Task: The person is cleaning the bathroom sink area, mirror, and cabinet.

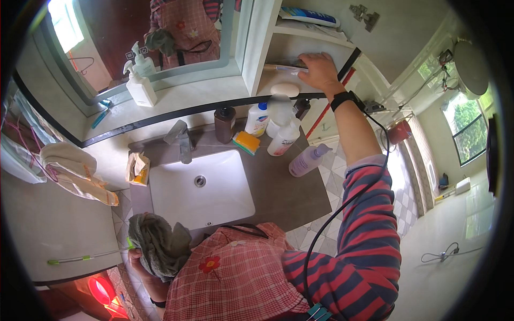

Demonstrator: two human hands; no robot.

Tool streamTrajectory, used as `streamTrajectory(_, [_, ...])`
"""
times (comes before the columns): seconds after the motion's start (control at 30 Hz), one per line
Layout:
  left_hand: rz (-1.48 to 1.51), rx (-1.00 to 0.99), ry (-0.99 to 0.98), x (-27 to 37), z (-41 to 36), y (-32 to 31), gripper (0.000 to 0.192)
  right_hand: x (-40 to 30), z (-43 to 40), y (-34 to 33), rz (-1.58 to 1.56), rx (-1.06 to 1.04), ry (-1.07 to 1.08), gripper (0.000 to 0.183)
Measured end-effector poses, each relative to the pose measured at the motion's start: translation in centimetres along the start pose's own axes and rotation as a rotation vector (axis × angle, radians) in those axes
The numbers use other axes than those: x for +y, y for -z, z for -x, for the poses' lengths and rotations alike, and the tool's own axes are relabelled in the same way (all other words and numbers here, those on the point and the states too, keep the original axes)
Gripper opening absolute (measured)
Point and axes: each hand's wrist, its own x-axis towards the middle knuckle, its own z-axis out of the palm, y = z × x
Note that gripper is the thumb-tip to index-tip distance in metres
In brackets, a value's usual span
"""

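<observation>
My left hand (pixel 138 263) grips a bunched grey-green cloth (pixel 158 244) at the near left corner of the washbasin (pixel 229 192). At the upper right, my right hand (pixel 319 72) reaches into an open shelf compartment. Its fingers are bent over the inner end of a slim, light-coloured item (pixel 281 68), perhaps a toothbrush or brush; whether they hold it cannot be told. Just below that item, a pale oval object (pixel 284 90), like a bar of soap, lies on the shelf. Part of the compartment is hidden behind my right hand.
Around the faucet (pixel 184 142) stand a brown pump bottle (pixel 225 125), several white bottles, a yellow-green sponge (pixel 246 143) and a lilac pump bottle (pixel 307 161). A white pump bottle (pixel 141 90) and a blue razor (pixel 101 116) are on the mirror ledge. An opened small box (pixel 137 168) sits left of the basin.
</observation>
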Motion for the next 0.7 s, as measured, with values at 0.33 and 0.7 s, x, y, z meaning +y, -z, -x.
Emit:
streamTrajectory(0.33, [-0.031,-0.102,0.083,1.0,-0.6,1.3,0.076,-1.0,3.2,7.6,-0.163,0.244,-0.152,0.043])
streamTrajectory(0.7, [-0.050,-0.065,0.081,0.8,-2.2,2.1,0.055,-10.6,24.9,8.2,-1.089,-0.688,-0.719,0.049])
